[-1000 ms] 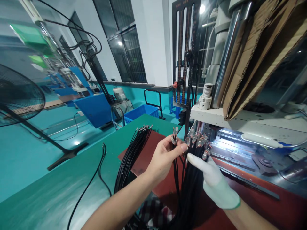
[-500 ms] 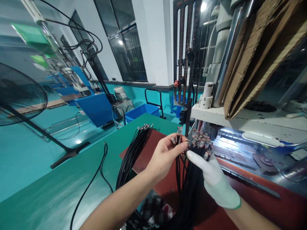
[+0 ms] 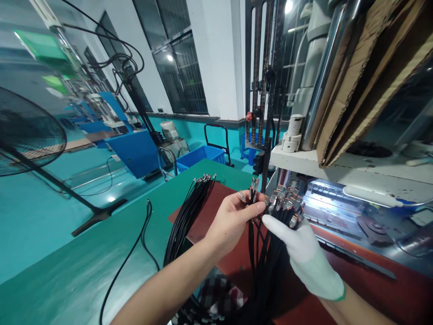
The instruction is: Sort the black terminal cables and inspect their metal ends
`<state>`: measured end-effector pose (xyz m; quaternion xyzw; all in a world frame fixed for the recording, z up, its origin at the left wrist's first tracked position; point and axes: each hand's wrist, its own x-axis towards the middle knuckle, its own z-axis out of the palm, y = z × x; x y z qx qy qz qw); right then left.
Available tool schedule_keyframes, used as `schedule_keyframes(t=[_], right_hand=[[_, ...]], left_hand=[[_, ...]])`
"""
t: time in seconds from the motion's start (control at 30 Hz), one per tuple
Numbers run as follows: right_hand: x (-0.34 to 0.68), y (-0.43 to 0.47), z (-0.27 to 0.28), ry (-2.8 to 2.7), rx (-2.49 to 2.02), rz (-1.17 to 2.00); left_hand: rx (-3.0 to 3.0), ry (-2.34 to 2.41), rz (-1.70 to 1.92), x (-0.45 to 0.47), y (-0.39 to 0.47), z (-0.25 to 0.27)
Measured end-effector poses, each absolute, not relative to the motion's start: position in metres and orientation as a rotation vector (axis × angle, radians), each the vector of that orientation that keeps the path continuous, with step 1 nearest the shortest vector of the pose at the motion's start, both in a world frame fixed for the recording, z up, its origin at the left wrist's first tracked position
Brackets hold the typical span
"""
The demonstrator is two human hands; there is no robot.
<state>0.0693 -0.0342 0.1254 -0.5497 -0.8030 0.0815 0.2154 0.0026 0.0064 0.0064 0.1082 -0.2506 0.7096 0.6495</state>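
My bare left hand (image 3: 233, 221) is closed round a few black cables (image 3: 252, 243), whose metal connector ends stick up above my fingers. A thick bundle of black cables (image 3: 270, 271) hangs from my right hand (image 3: 299, 241), which wears a white glove with a green cuff. Shiny metal and copper-coloured ends crowd the top of this bundle. The gloved thumb points left, close to the left fingertips. Both hands are held side by side over a red-brown board (image 3: 230, 198). The fingers behind the bundle are hidden.
Another cable bundle (image 3: 189, 212) lies on the green table (image 3: 67, 280), left of the board, and a loose cable (image 3: 125, 253) lies farther left. At right stands a lit press machine (image 3: 338, 212) with folded cardboard (image 3: 358, 90) above it. A fan (image 3: 30, 135) and a blue crate (image 3: 203, 158) are beyond the table.
The gloved right hand and its bundle have shifted slightly right, spreading a little from the left hand. The left hand keeps its few cables, almost in place.
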Motion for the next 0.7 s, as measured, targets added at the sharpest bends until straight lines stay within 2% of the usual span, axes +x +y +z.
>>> schedule_keyframes(t=[0.7], right_hand=[[0.071,-0.0381,0.1245,-2.225,-1.53,0.327]], left_hand=[[0.271,-0.721,1.348,-0.0023,0.0116,0.0068]])
